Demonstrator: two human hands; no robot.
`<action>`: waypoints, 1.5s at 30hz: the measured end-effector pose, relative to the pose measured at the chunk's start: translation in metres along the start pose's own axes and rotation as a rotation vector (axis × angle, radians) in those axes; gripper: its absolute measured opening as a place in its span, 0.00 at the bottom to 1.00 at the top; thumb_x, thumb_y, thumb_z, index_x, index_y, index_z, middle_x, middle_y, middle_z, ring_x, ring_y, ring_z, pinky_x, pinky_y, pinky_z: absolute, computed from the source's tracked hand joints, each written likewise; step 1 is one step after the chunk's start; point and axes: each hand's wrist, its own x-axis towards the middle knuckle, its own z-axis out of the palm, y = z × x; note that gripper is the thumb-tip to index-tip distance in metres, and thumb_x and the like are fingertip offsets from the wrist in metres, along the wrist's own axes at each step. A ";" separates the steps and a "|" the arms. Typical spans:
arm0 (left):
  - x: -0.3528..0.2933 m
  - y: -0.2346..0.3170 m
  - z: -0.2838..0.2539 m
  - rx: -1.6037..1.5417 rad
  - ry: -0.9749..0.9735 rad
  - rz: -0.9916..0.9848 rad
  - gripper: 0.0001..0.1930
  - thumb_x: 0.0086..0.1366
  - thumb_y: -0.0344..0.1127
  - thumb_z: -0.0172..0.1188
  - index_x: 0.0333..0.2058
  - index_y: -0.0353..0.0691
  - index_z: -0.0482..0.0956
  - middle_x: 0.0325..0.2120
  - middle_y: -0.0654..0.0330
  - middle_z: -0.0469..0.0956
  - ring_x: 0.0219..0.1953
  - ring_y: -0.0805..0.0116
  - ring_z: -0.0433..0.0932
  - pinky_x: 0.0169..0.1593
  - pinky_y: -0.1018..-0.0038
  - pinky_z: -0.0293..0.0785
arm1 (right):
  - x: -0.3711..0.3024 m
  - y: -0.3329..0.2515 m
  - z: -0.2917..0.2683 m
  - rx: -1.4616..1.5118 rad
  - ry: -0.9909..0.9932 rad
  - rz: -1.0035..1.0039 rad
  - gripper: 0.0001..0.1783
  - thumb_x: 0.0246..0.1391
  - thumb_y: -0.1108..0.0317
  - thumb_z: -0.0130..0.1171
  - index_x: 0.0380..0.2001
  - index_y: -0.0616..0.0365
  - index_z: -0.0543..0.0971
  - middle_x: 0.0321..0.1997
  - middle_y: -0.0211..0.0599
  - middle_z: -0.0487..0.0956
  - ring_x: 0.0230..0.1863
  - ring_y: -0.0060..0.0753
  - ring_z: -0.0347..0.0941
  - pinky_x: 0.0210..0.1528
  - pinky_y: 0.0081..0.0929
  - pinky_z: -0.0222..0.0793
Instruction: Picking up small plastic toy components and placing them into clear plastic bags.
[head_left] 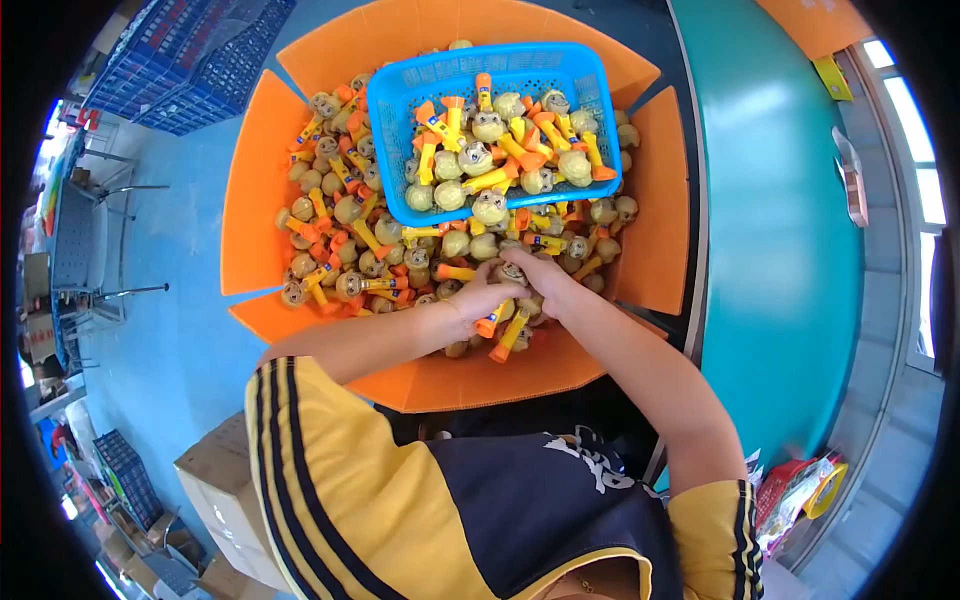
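We saw left hand [478,298] and right hand [540,275] clutching monkey-head toys [505,335] in the orange carton [255,190]; blue basket [395,110] atop.

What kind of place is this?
Probably a toy factory or packing room: an orange box piled with identical toys, a blue basket of more, and stacked crates and cartons nearby.

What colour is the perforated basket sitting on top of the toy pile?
Bright blue; the basket shows clearly in the head view, resting on the toys in the orange box.
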 end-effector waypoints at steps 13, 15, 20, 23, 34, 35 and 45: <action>-0.067 0.205 -0.026 -0.196 -0.043 0.460 0.31 0.56 0.39 0.65 0.55 0.46 0.59 0.49 0.60 0.69 0.49 0.68 0.73 0.40 0.70 0.78 | -0.139 -0.188 0.102 0.027 0.107 -0.522 0.29 0.57 0.46 0.53 0.55 0.52 0.66 0.59 0.35 0.61 0.60 0.43 0.58 0.57 0.58 0.57; -0.044 0.222 -0.034 -0.163 -0.013 0.519 0.36 0.55 0.43 0.66 0.58 0.44 0.57 0.52 0.56 0.67 0.51 0.64 0.72 0.44 0.68 0.76 | -0.120 -0.201 0.089 0.123 0.167 -0.630 0.31 0.57 0.48 0.53 0.58 0.53 0.62 0.62 0.35 0.57 0.63 0.45 0.53 0.59 0.58 0.54; -0.015 0.230 -0.070 0.295 0.376 0.774 0.37 0.54 0.47 0.66 0.59 0.43 0.60 0.54 0.52 0.66 0.52 0.59 0.70 0.49 0.70 0.71 | -0.109 -0.188 0.056 0.034 0.356 -0.665 0.40 0.55 0.52 0.56 0.65 0.51 0.52 0.68 0.38 0.51 0.69 0.42 0.45 0.64 0.54 0.48; -0.004 0.209 -0.088 0.508 0.431 0.863 0.24 0.55 0.43 0.65 0.49 0.40 0.72 0.47 0.56 0.73 0.45 0.64 0.75 0.45 0.72 0.73 | -0.105 -0.167 0.033 -0.068 0.423 -0.616 0.35 0.54 0.54 0.57 0.62 0.52 0.58 0.63 0.37 0.60 0.64 0.36 0.54 0.60 0.50 0.54; -0.026 -0.013 -0.101 1.289 -0.029 0.011 0.48 0.51 0.58 0.64 0.63 0.39 0.52 0.60 0.43 0.58 0.61 0.49 0.60 0.59 0.60 0.62 | -0.053 -0.075 0.024 -1.108 0.273 -0.080 0.38 0.44 0.47 0.63 0.51 0.63 0.70 0.53 0.46 0.71 0.51 0.40 0.69 0.49 0.34 0.67; -0.025 -0.014 -0.098 1.295 -0.037 0.014 0.48 0.51 0.58 0.64 0.63 0.39 0.52 0.60 0.43 0.58 0.61 0.49 0.60 0.59 0.60 0.62 | -0.034 -0.069 0.011 -1.101 0.281 -0.078 0.38 0.44 0.47 0.63 0.51 0.63 0.70 0.53 0.46 0.71 0.51 0.40 0.69 0.49 0.34 0.67; 0.033 -0.007 -0.027 0.133 0.596 -0.121 0.61 0.38 0.64 0.68 0.66 0.52 0.42 0.62 0.42 0.45 0.64 0.49 0.51 0.62 0.58 0.55 | 0.012 -0.061 -0.048 -0.718 0.439 -0.137 0.65 0.36 0.29 0.59 0.67 0.57 0.45 0.71 0.54 0.43 0.70 0.49 0.44 0.67 0.39 0.48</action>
